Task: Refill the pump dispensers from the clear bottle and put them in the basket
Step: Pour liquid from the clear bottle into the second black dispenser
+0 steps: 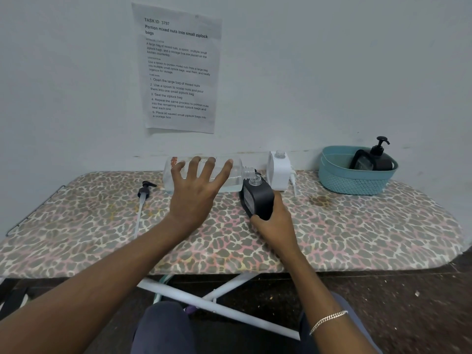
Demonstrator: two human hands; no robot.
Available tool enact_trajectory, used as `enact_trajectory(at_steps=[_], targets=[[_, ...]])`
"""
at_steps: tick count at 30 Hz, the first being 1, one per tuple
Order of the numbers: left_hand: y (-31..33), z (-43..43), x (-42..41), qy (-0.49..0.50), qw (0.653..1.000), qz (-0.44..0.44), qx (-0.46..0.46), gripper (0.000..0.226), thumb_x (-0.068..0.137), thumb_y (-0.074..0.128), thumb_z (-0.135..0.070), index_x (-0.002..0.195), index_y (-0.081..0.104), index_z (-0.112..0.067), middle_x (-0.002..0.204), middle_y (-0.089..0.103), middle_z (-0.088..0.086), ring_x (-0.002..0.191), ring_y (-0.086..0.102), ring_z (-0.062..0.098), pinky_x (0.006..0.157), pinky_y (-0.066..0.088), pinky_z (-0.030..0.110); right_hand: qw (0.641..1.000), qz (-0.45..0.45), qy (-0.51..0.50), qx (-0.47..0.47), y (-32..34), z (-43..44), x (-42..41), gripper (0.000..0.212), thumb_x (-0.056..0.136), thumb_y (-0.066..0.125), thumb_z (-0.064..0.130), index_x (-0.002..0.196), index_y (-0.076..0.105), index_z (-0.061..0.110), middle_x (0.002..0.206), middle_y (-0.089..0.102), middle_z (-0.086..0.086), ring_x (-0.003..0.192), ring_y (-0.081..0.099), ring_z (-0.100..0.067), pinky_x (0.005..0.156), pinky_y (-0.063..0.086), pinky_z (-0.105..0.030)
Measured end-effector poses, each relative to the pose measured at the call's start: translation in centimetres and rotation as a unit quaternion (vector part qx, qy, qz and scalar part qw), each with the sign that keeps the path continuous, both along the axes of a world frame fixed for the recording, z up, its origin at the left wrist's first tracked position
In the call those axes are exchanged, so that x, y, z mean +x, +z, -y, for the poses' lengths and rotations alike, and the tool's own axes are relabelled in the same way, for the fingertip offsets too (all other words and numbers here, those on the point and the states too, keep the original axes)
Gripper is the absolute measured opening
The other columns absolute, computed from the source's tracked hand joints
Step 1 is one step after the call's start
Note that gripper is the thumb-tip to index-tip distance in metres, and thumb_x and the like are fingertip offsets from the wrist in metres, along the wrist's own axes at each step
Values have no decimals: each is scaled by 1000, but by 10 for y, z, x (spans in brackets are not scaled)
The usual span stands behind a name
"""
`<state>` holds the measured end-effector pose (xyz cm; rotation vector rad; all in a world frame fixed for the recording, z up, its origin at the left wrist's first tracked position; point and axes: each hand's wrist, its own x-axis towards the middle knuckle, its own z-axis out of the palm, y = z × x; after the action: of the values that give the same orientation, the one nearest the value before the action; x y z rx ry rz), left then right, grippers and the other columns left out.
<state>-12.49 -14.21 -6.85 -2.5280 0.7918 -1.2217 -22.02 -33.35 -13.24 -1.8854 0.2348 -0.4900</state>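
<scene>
My left hand (196,190) holds the clear bottle (229,178) on its side, fingers spread over its body, a little clear liquid inside. The bottle's open neck meets the open neck of a black dispenser (258,198), which has no pump. My right hand (273,223) grips that dispenser's base and leans it towards the bottle. Its black pump (145,191) with a long tube lies on the board to the left. A white dispenser (279,172) stands open behind, with a white pump (293,183) beside it. The teal basket (355,182) at the right holds another black dispenser (375,159) with its pump on.
Everything sits on an ironing board with a leopard-print cover (357,231), pushed against a pale wall. A printed sheet (178,70) is taped to the wall above. The board's white legs (217,300) and my knees show below its front edge.
</scene>
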Motion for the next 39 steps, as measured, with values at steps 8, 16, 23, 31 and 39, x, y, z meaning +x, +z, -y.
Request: enact_trajectory(at_steps=[8, 16, 23, 31, 39], targets=[[0, 0, 0, 2, 1000, -1, 2, 90, 74, 65, 10, 155, 49, -27, 141, 59, 13, 127, 54, 40, 103, 35, 66, 1000, -1, 1, 0, 1, -1, -1, 62, 81, 73, 12, 129, 47, 42, 110, 67, 12, 92, 67, -5, 68, 50, -20], [0, 0, 0, 0, 1000, -1, 1, 89, 75, 64, 11, 155, 49, -26, 141, 59, 14, 126, 54, 40, 103, 34, 65, 1000, -1, -1, -1, -3, 0, 1, 60, 79, 72, 17, 124, 47, 47, 105, 68, 8, 85, 70, -17, 67, 61, -36], [1, 0, -2, 1, 1000, -3, 2, 89, 75, 63, 11, 154, 50, -26, 140, 59, 14, 126, 54, 40, 102, 35, 64, 1000, -1, -1, -3, 0, 0, 0, 60, 81, 72, 14, 127, 48, 42, 107, 68, 9, 88, 68, -9, 67, 55, -27], [2, 0, -1, 3, 1000, -5, 6, 90, 74, 64, 11, 155, 48, -26, 140, 59, 13, 126, 55, 41, 103, 36, 65, 1000, 2, -5, -6, -1, 0, 0, 60, 80, 72, 15, 125, 47, 45, 109, 67, 10, 93, 67, -10, 75, 60, -36], [2, 0, -1, 4, 1000, -10, 6, 91, 74, 65, 11, 155, 47, -26, 141, 59, 14, 127, 54, 40, 103, 36, 65, 1000, 5, -7, -9, -1, 0, 0, 59, 81, 73, 14, 122, 47, 46, 109, 67, 11, 94, 67, -9, 78, 61, -39]])
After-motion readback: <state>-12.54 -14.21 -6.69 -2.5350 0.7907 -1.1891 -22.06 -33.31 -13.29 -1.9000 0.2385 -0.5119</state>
